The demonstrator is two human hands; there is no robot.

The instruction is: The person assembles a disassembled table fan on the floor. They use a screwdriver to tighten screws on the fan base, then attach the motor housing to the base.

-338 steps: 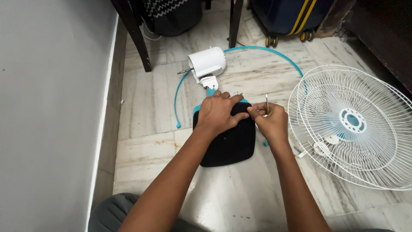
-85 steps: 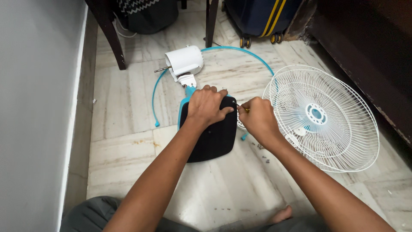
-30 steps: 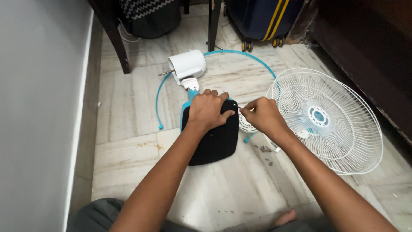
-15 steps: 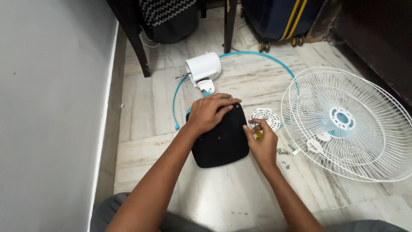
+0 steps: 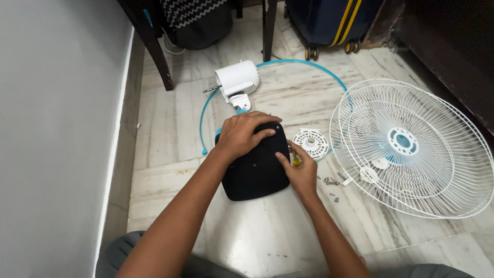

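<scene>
A black fan base plate [image 5: 256,172] lies upside down on the marble floor, joined at its far end to a white motor housing [image 5: 237,79]. My left hand [image 5: 242,134] presses flat on the plate's upper part. My right hand [image 5: 300,169] rests at the plate's right edge, fingers curled around a small screwdriver with a yellow handle [image 5: 296,161]. A round white slotted plastic cap [image 5: 311,142] lies just right of the plate.
Two stacked white wire fan guards [image 5: 411,146] lie at the right. A blue hoop [image 5: 303,69] curves behind the motor. Several loose screws [image 5: 330,181] sit near my right wrist. Chair legs [image 5: 153,51], a dark bag and a wheeled suitcase [image 5: 329,20] stand at the back; a grey wall runs along the left.
My right hand has dropped from the plate's upper right corner to its right edge, uncovering the round white cap. My left hand stays pressed on the plate.
</scene>
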